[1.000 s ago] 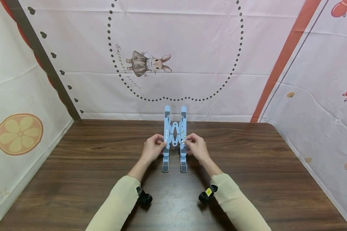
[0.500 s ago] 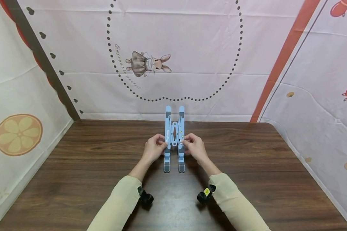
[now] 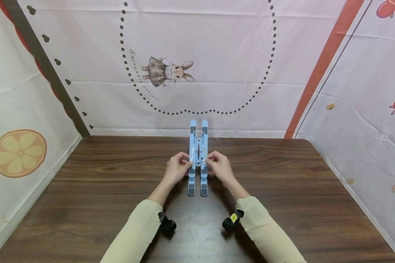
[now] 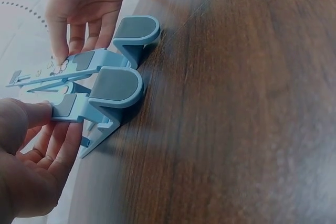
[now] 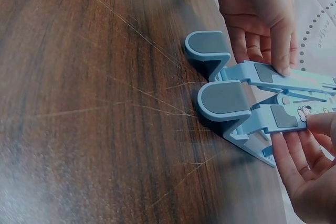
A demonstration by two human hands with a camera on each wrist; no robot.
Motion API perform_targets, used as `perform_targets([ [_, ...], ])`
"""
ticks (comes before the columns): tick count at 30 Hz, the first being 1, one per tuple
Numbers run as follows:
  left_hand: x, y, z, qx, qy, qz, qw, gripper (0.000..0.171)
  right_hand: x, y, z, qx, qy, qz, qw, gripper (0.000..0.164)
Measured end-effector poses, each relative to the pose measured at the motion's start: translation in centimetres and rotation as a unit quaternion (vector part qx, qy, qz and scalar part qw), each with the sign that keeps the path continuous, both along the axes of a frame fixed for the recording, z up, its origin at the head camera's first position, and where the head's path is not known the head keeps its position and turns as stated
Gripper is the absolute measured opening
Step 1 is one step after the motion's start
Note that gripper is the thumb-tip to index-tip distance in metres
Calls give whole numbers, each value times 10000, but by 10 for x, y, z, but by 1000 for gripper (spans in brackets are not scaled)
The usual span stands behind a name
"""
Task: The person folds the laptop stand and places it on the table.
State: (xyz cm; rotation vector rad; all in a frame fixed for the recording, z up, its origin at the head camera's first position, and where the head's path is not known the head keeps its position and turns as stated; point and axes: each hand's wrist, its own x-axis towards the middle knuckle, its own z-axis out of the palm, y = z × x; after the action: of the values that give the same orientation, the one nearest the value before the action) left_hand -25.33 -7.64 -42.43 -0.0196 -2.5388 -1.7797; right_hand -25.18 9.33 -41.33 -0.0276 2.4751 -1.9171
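Observation:
A light blue folding laptop stand (image 3: pixel 192 146) with grey pads stands on the table, its two long arms nearly parallel and joined by a narrow scissor link (image 3: pixel 199 160). My left hand (image 3: pixel 176 168) pinches the left arm, thumb on top and fingers underneath. On the other side my right hand (image 3: pixel 222 168) pinches the right arm in the same way. Both wrist views show the stand's hooked front ends (image 4: pixel 116 85) close to the tabletop, and the raised arms with small cartoon prints (image 5: pixel 304 113). The fingertips below the arms are partly hidden in the head view.
The dark wooden table (image 3: pixel 118 160) stretches out on both sides of the stand. Behind it hangs a pale printed cloth (image 3: pixel 224 65), which also covers the left and right sides. The stand's far ends reach up before this cloth.
Both hands have moved toward each other, bringing the stand's two arms closer together. The scissor link between them has narrowed. The grip of each hand looks the same.

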Motion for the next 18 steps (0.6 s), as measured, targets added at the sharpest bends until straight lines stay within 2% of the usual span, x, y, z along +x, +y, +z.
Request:
perform_targets([
  [18, -1, 5, 1, 84, -80, -122, 9999, 12, -1, -5, -2, -154, -13, 91, 9998, 6],
])
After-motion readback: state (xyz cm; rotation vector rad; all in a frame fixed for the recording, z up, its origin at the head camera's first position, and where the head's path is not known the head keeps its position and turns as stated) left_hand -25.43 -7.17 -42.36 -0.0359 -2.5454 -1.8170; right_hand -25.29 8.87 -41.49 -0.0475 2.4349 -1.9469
